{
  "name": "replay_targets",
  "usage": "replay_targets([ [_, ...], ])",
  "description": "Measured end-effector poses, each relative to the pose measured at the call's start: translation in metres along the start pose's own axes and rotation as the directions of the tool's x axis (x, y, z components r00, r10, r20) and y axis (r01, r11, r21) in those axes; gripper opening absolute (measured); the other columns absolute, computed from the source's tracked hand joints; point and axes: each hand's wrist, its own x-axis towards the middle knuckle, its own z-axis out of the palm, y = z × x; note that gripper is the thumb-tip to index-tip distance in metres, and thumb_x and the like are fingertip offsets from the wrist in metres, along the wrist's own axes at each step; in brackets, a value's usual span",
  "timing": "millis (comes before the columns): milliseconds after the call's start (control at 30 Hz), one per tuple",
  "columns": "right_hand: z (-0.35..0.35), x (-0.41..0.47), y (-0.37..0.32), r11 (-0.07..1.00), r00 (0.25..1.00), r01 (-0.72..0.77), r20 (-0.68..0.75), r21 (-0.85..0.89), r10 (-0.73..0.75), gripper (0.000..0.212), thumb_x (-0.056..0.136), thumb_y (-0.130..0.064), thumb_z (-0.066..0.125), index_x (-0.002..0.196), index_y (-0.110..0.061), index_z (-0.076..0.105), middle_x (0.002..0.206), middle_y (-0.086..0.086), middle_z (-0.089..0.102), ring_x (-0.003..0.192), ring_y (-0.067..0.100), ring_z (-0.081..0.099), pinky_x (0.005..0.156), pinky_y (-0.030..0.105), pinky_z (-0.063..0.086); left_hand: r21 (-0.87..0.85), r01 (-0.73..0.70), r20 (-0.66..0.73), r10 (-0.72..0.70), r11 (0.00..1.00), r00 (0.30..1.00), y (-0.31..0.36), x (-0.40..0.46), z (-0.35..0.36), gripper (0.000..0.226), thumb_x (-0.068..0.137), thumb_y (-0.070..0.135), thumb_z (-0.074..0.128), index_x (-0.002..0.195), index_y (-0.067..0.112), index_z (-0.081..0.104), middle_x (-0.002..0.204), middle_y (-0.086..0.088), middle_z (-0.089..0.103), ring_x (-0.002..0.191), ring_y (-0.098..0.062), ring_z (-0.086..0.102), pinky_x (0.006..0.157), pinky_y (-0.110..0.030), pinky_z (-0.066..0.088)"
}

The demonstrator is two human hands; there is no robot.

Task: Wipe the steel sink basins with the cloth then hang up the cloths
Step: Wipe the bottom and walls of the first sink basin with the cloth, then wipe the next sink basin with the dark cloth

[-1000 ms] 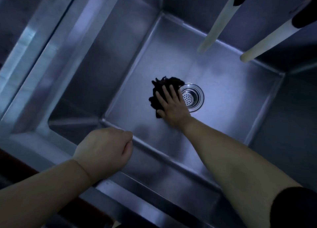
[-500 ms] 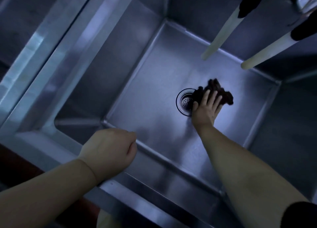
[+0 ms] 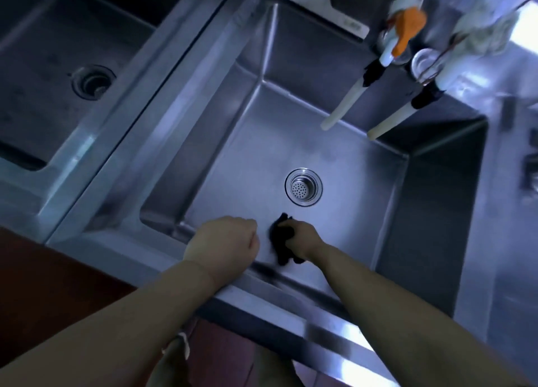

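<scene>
**A:** Looking straight down into the right-hand steel basin (image 3: 364, 188). Right hand (image 3: 302, 238) down at the near edge of the basin floor, fingers wrapped tight around a bunched dark cloth (image 3: 281, 242). Pressed to the steel just in front of the near wall, a bit short of the drain strainer (image 3: 303, 190).

**B:** And the left hand (image 3: 225, 242)?

**A:** Curled into a loose fist, nothing in it as far as visible, resting by the front rim (image 3: 291, 284) just left of the cloth. Close to the other hand, not touching.

**B:** Anything else around?

**A:** Second basin (image 3: 43, 66) off to the left with its own drain (image 3: 92, 81), separated by a wide steel divider. Two pale hoses (image 3: 343, 107) dangling over the back right corner, black collars on them. Orange thing (image 3: 407, 27) and a whitish rag (image 3: 483, 34) up by the taps, too blurry to say more.
</scene>
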Motion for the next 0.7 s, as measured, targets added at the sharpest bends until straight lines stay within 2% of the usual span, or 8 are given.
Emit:
replay_targets([
  [67,-0.010,-0.021,-0.037,0.986,0.994,0.005,-0.107,0.168,0.013,0.049,0.081,0.004,0.047,0.125,-0.015,0.058,0.107,0.015,0.064,0.072,0.019,0.055,0.041,0.012,0.040,0.006,-0.049,-0.011,0.049,0.999,0.999,0.001,-0.005,-0.009,0.026,0.097,0.031,0.033,0.091,0.019,0.055,0.088,-0.001,0.060,0.079,-0.019,0.053,0.064,-0.032,0.038],
  [167,-0.011,-0.061,-0.098,0.910,0.950,0.131,-0.313,0.393,-0.002,0.049,0.079,0.008,0.050,0.122,-0.014,0.060,0.101,0.008,0.064,0.069,0.013,0.060,0.054,0.023,0.051,0.064,-0.127,-0.031,0.129,0.990,0.991,-0.004,-0.016,-0.029,0.026,0.098,0.028,0.031,0.106,0.020,0.055,0.100,0.000,0.060,0.090,-0.019,0.056,0.068,-0.031,0.038],
  [300,0.006,-0.101,-0.171,0.626,0.907,0.316,-0.420,0.713,0.020,0.045,0.079,0.009,0.053,0.114,-0.018,0.063,0.081,-0.009,0.069,0.058,-0.002,0.064,0.051,0.013,0.049,-0.019,-0.131,-0.156,0.126,0.991,0.980,-0.046,-0.040,-0.067,0.022,0.092,0.028,0.048,0.111,0.019,0.053,0.107,0.000,0.059,0.093,-0.020,0.056,0.069,-0.030,0.042],
  [400,0.029,-0.114,-0.229,0.478,0.894,0.373,-0.445,0.795,0.042,0.044,0.082,0.008,0.052,0.113,-0.020,0.064,0.098,-0.001,0.071,0.082,0.007,0.068,0.068,0.021,0.056,-0.263,-0.015,-0.222,-0.045,0.965,0.974,-0.100,-0.059,-0.098,0.037,0.079,0.038,0.062,0.109,0.023,0.046,0.103,0.007,0.052,0.088,-0.015,0.054,0.066,-0.028,0.040],
  [467,0.047,-0.120,-0.269,0.381,0.901,0.387,-0.432,0.840,0.037,0.044,0.084,0.008,0.050,0.115,-0.020,0.063,0.106,0.004,0.070,0.094,0.016,0.067,0.080,0.028,0.056,-0.513,0.075,-0.144,-0.172,0.855,0.974,-0.133,-0.069,-0.119,0.050,0.069,0.042,0.069,0.108,0.025,0.043,0.096,0.012,0.048,0.082,-0.011,0.055,0.065,-0.028,0.041],
  [567,0.071,-0.127,-0.324,0.258,0.926,0.367,-0.378,0.894,-0.009,0.041,0.089,0.004,0.048,0.121,-0.019,0.059,0.115,0.008,0.067,0.100,0.021,0.065,0.084,0.032,0.055,-0.888,0.156,0.071,-0.207,0.432,0.976,-0.177,-0.086,-0.152,0.057,0.056,0.042,0.072,0.104,0.019,0.052,0.097,0.002,0.062,0.094,-0.020,0.063,0.080,-0.035,0.051],
  [600,0.077,-0.129,-0.341,0.241,0.931,0.358,-0.364,0.902,-0.023,0.039,0.092,0.001,0.049,0.123,-0.019,0.057,0.118,0.008,0.065,0.101,0.020,0.064,0.082,0.030,0.055,-0.916,0.160,0.082,-0.220,0.368,0.972,-0.190,-0.093,-0.161,0.058,0.055,0.041,0.073,0.105,0.018,0.053,0.101,-0.004,0.064,0.096,-0.021,0.063,0.083,-0.037,0.051],
  [700,0.089,-0.137,-0.386,0.184,0.936,0.352,-0.339,0.918,-0.098,0.033,0.097,-0.006,0.045,0.128,-0.016,0.054,0.123,0.009,0.060,0.102,0.017,0.062,0.080,0.024,0.054,-0.877,0.135,-0.007,-0.294,0.461,0.956,-0.222,-0.110,-0.184,0.054,0.068,0.027,0.082,0.111,0.019,0.050,0.102,0.000,0.062,0.088,-0.009,0.062,0.070,-0.023,0.050],
])
